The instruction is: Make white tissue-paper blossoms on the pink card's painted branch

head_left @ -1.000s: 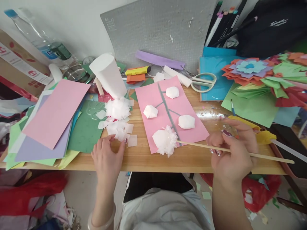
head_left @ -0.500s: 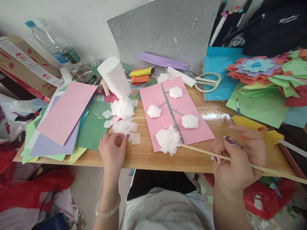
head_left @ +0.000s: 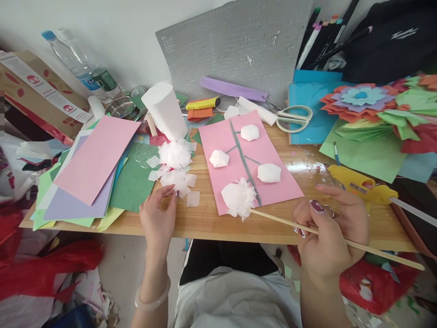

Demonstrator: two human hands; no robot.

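Note:
My right hand [head_left: 329, 232] is closed around a thin wooden stick [head_left: 276, 218]. The stick's far tip reaches the frilled edge of a white paper flower [head_left: 235, 198], at the near corner of a pink sheet [head_left: 225, 136]. That sheet bears a drawn grey-green stem with branches and several white paper pads. At the near edge of a heap of small white paper squares [head_left: 175, 177], my left hand [head_left: 159, 209] has thumb and forefinger drawn together on a square, partly hidden by the fingers. One loose paper square [head_left: 193, 199] lies just right of them.
Coloured sheets [head_left: 99, 159] are stacked at the left, with a white paper roll [head_left: 165, 111] behind. Scissors [head_left: 294, 119] and a yellow cutter [head_left: 203, 104] lie at the back. A yellow glue gun [head_left: 362, 184] rests beyond my right hand, near layered paper flowers [head_left: 362, 98].
My left hand has shifted slightly left and up, its fingertips staying at the paper squares. My right hand has moved a little left with the stick, whose rear end now shows.

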